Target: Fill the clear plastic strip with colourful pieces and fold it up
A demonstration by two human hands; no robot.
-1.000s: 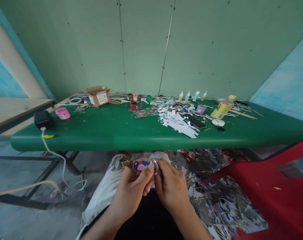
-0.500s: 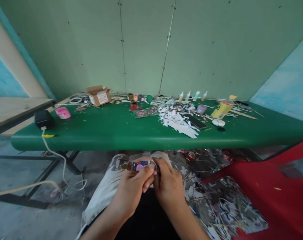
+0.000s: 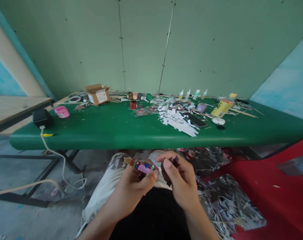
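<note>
My left hand [image 3: 131,188] is closed around a small packet [image 3: 144,165] with red, pink and blue print, held over my lap just below the green table [image 3: 111,128]. My right hand [image 3: 178,178] is beside it, a short gap away, with thumb and fingers pinched on a tiny dark piece [image 3: 175,160]. Both hands hover above my pale shorts and a black garment.
On the table lie a heap of white paper scraps [image 3: 177,121], a black phone [image 3: 193,120], a yellow bottle [image 3: 222,107], small paint pots [image 3: 133,105], glue tubes, a cardboard box [image 3: 98,94], a pink tub [image 3: 62,111] and a black adapter [image 3: 42,117] with a cable. A red chair [image 3: 271,186] and floor litter are at right.
My right hand has pulled away from the packet to the right, pinching a small dark piece. The left hand has tilted the packet slightly.
</note>
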